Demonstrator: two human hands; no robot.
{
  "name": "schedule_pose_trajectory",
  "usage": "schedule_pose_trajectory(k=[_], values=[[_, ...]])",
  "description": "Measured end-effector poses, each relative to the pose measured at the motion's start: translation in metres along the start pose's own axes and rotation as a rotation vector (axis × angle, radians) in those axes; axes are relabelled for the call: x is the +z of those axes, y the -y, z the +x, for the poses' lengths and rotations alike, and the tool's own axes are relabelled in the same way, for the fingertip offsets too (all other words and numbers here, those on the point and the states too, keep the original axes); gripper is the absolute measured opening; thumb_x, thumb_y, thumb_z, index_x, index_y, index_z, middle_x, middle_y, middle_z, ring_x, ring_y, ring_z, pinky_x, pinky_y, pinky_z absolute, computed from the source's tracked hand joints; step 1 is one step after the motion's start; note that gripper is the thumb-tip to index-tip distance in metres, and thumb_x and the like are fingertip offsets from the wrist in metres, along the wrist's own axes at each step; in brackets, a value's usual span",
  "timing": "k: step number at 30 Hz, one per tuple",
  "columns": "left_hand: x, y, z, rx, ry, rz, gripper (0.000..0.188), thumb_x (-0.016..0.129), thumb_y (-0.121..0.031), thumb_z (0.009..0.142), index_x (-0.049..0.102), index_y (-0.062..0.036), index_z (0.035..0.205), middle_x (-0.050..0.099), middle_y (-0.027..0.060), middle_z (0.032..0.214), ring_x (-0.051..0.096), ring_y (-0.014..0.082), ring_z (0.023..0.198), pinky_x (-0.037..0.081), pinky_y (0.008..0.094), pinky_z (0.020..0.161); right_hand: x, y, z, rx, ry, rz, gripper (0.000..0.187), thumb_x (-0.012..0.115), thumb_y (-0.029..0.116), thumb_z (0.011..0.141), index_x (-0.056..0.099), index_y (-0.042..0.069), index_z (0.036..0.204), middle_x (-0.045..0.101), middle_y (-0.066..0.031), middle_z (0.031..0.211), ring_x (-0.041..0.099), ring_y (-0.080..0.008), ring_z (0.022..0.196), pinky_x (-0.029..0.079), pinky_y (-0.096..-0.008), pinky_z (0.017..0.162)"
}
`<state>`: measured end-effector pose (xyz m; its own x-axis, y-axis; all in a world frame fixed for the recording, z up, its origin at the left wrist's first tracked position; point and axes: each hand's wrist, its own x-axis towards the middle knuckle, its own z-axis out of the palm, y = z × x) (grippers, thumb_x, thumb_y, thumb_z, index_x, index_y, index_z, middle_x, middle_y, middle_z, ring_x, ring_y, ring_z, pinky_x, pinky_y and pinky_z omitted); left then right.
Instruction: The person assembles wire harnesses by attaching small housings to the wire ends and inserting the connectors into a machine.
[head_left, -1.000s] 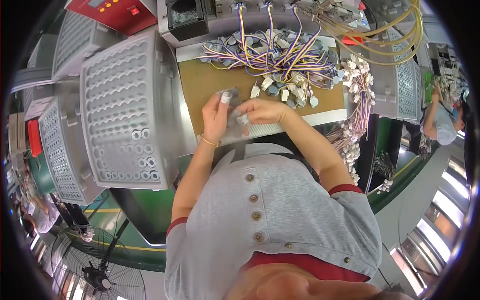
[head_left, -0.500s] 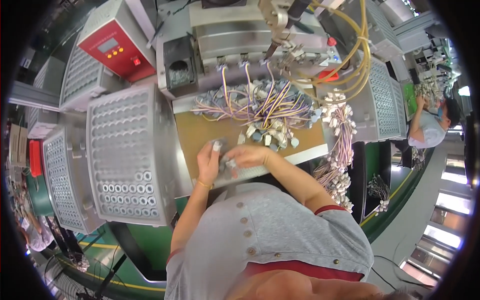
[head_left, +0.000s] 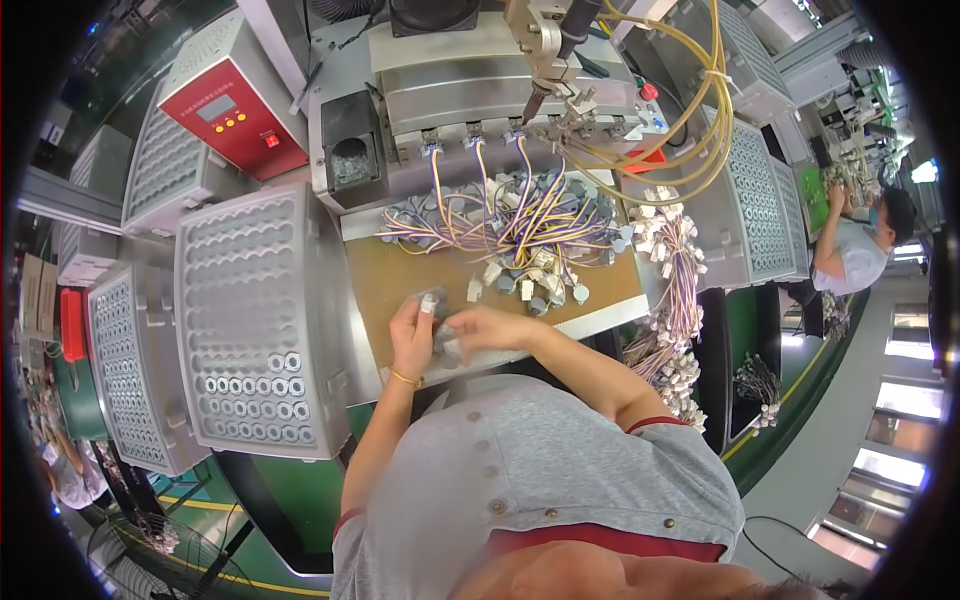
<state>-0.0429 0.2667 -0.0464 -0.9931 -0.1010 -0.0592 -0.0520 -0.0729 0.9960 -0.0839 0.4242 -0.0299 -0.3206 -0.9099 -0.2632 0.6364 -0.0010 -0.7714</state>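
My left hand [head_left: 411,336] is closed over the near left of the brown work mat [head_left: 385,280], its thumb up with a white wrap on the tip. A small grey part [head_left: 439,300] shows at its fingers, too blurred to name. Close beside it, my right hand [head_left: 488,330] has its fingers curled in toward the left; what they hold, if anything, is smeared by motion. Beyond both hands lies a heap of purple, yellow and white wire harnesses [head_left: 530,225] with white and grey connectors. Three wired connectors sit in the metal fixture [head_left: 475,133] behind the heap.
A white tray [head_left: 240,345] partly filled with round parts stands at left. Behind it is a red-fronted control box [head_left: 230,115]. A soldering-type tool [head_left: 540,90] and yellow tubes [head_left: 715,130] hang over the fixture. Bundled harnesses [head_left: 683,290] lie right; farther right, a person [head_left: 855,245] works.
My right hand has shifted slightly left, nearer my left hand. The left hand stays nearly in place. The whole view has moved a little.
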Motion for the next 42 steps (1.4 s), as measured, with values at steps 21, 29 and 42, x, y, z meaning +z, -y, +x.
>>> schedule_pose_trajectory(k=[21, 29, 42], values=[[0.001, 0.000, -0.005, 0.079, 0.019, 0.194, 0.016, 0.047, -0.009, 0.084, 0.057, 0.0027, 0.090, 0.050, 0.0073, 0.068, 0.053, 0.0126, 0.056, 0.042, 0.0231, 0.051, -0.142, 0.065, -0.179, -0.521, -1.650, -0.737, 0.011, 0.049, 0.007, 0.077, 0.055, 0.000, 0.084, 0.059, -0.0066, 0.070, 0.055, -0.0115, 0.061, 0.043, -0.0232, 0.053], [0.000, 0.005, -0.004, 0.050, 0.048, 0.101, 0.020, 0.045, -0.008, 0.086, 0.056, 0.0052, 0.096, 0.051, 0.0064, 0.081, 0.053, 0.0096, 0.062, 0.046, 0.0201, 0.054, -0.145, 0.017, -0.153, -0.667, -1.836, -0.915, 0.012, 0.050, 0.009, 0.077, 0.051, -0.002, 0.073, 0.052, -0.0041, 0.061, 0.045, -0.0109, 0.053, 0.037, -0.0252, 0.049], [0.003, 0.005, -0.002, 0.140, 0.028, 0.241, 0.018, 0.047, -0.006, 0.083, 0.057, 0.0023, 0.095, 0.049, 0.0061, 0.073, 0.050, 0.0106, 0.057, 0.041, 0.0222, 0.051, -0.161, 0.014, -0.176, -0.316, -2.091, -1.083, 0.020, 0.047, 0.013, 0.074, 0.049, -0.005, 0.067, 0.052, -0.0159, 0.064, 0.047, -0.0245, 0.061, 0.038, -0.0370, 0.059]])
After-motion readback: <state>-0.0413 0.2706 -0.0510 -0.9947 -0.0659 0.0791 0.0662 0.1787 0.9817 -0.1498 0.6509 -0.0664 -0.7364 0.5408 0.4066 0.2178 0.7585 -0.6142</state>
